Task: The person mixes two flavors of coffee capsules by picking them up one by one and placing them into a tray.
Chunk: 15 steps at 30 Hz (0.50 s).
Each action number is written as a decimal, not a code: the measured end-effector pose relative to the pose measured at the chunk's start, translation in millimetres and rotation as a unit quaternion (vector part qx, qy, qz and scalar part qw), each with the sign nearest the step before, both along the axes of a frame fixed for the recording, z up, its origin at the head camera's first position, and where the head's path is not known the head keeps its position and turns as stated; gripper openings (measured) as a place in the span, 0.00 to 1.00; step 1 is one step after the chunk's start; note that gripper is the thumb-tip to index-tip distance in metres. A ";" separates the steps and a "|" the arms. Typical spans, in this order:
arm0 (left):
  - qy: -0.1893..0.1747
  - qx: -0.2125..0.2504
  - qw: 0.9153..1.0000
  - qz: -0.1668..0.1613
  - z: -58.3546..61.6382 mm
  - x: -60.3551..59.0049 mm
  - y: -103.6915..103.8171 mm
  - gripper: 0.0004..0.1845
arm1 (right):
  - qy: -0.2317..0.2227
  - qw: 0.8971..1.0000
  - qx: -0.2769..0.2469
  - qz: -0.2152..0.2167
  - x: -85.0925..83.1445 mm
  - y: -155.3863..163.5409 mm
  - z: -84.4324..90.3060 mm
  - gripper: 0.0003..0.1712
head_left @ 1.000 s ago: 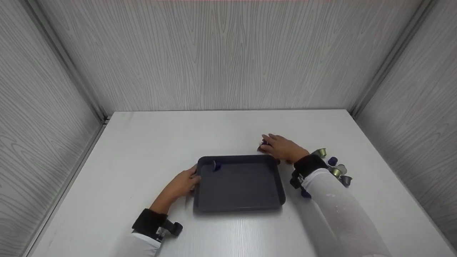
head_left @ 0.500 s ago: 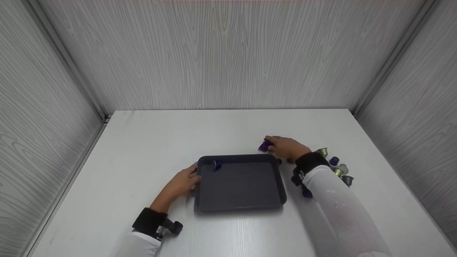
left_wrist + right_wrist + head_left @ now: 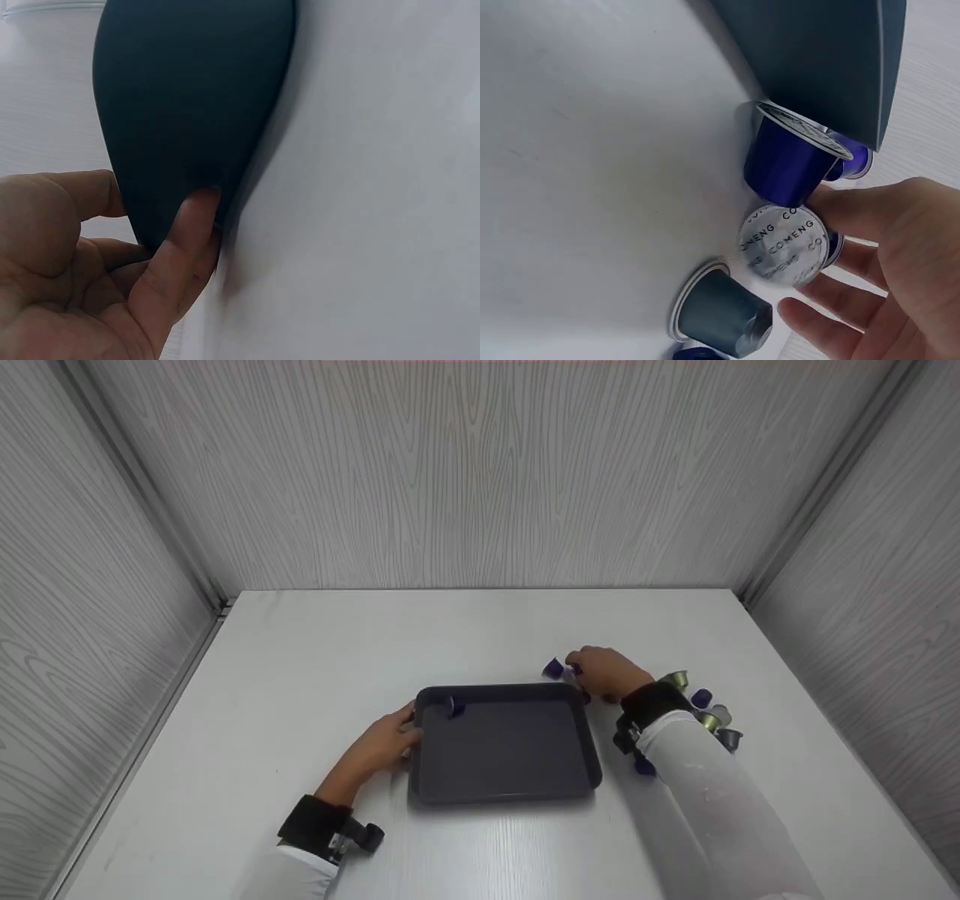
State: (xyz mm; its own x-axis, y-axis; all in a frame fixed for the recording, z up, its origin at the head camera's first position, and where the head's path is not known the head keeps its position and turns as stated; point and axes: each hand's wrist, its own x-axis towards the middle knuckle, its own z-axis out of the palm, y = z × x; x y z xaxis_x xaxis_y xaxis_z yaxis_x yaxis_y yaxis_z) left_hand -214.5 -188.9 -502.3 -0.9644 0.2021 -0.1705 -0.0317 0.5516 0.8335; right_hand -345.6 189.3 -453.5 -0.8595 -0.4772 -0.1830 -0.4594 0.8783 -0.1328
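My left hand [image 3: 382,742] grips the left rim of a dark grey tray [image 3: 506,750]; the left wrist view has the thumb on one side of its wall and fingers on the other. One blue coffee capsule [image 3: 456,707] lies in the tray's far left corner. Beyond the far right corner, my right hand [image 3: 604,671] pinches a coffee capsule [image 3: 784,246] whose printed silver lid faces the right wrist camera. Close by are a blue capsule [image 3: 787,165] and a dark green-grey capsule [image 3: 724,311]. Another purple capsule [image 3: 553,668] lies left of the fingertips.
Right of my forearm lie several loose capsules, among them a gold one [image 3: 708,722], a blue one [image 3: 702,698] and a dark grey one [image 3: 728,739]. Another blue capsule [image 3: 644,766] shows beside the right wrist strap. Pale wood-grain panels [image 3: 472,472] enclose the white table.
My right hand has drawn slightly right, away from the purple capsule behind the tray, which now lies uncovered. A capsule shows at its fingertips. The left hand and tray have stayed put.
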 end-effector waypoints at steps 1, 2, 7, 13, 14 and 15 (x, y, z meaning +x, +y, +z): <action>0.000 -0.003 1.000 0.000 0.2 0.0 0.1 0.36 | 0.001 1.000 0.003 0.002 0.3 1.1 -0.5 0.21; 0.001 -0.004 1.000 0.000 0.4 -0.1 0.2 0.36 | 0.001 1.000 0.006 0.002 0.3 2.4 -1.4 0.21; 0.004 -0.019 1.000 0.000 0.5 -0.5 0.6 0.35 | -0.013 1.000 -0.002 -0.013 -0.6 8.9 -4.0 0.16; 0.007 -0.022 1.000 -0.002 0.0 -1.0 -0.2 0.35 | -0.019 0.999 -0.016 -0.033 0.5 15.0 0.1 0.10; 0.008 -0.022 1.000 -0.003 0.0 -1.1 -0.3 0.35 | -0.016 0.999 -0.016 -0.033 0.9 15.9 0.6 0.09; 0.008 -0.022 1.000 -0.003 0.2 -1.0 -0.2 0.35 | -0.014 0.999 -0.017 -0.034 1.0 16.8 0.7 0.09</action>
State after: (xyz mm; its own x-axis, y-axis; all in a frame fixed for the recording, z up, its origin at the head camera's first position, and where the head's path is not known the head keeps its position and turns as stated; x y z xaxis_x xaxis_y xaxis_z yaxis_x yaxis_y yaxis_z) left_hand -215.5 -189.1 -502.1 -0.9659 0.2008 -0.1631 -0.0144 0.5876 0.8090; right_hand -344.6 206.2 -452.8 -0.8849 -0.4245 -0.1919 -0.3948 0.9020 -0.1748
